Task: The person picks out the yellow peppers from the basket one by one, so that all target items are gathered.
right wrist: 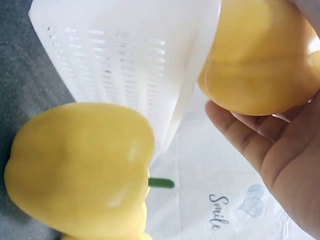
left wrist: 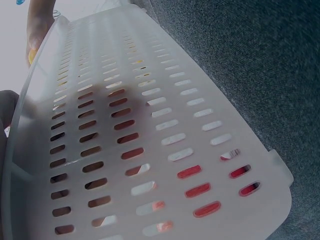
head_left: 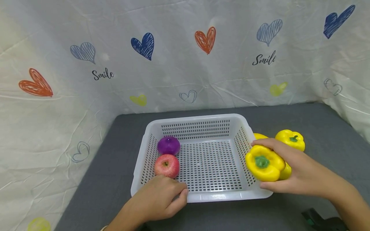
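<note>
My right hand (head_left: 300,170) grips a yellow bell pepper (head_left: 264,163) at the right rim of a white plastic basket (head_left: 225,196). In the right wrist view this pepper (right wrist: 262,55) lies against the fingers, above the rim. My left hand (head_left: 162,199) holds the basket's near rim toward the left, its fingers partly hidden. Just beyond those fingers, a red apple (head_left: 167,166) sits inside the basket. A purple onion (head_left: 169,145) lies behind the apple, by the left wall. Through the slots, the left wrist view shows patches of red and dark shapes.
Right of the basket, more yellow bell peppers lie on the grey cloth, one (head_left: 290,139) with its green stem showing. Others are partly hidden behind my right hand. A dark object (head_left: 323,219) lies at the lower right. A printed white curtain (head_left: 173,73) stands behind.
</note>
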Motion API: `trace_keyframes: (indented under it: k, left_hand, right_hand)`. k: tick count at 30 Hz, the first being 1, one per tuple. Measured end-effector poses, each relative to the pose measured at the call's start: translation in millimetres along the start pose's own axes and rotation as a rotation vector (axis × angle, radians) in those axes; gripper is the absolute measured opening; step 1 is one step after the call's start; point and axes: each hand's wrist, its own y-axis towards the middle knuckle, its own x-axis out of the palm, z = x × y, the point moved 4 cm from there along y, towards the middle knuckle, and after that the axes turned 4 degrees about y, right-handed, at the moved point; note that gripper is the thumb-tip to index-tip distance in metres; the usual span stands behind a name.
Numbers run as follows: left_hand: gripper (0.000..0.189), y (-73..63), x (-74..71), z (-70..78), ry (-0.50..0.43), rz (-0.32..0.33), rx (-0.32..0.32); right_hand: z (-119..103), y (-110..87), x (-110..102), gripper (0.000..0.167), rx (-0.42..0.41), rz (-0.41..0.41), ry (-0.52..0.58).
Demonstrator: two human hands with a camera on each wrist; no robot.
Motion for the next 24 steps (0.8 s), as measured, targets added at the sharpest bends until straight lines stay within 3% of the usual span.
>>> trace_keyframes:
  k: [8, 24]
  left_hand:
    - [0.036, -0.5, -0.2, 0.1, 0.0, 0.002, 0.003]
    - [0.036, -0.5, 1.3, -0.4, -0.002, -0.005, 0.004]
  right_hand:
    - [4, -9.7, -7, 0.098, 0.02, 0.042, -0.074]
    - [9, -25.8, -21, 0.103, 0.006, 0.095, -0.082]
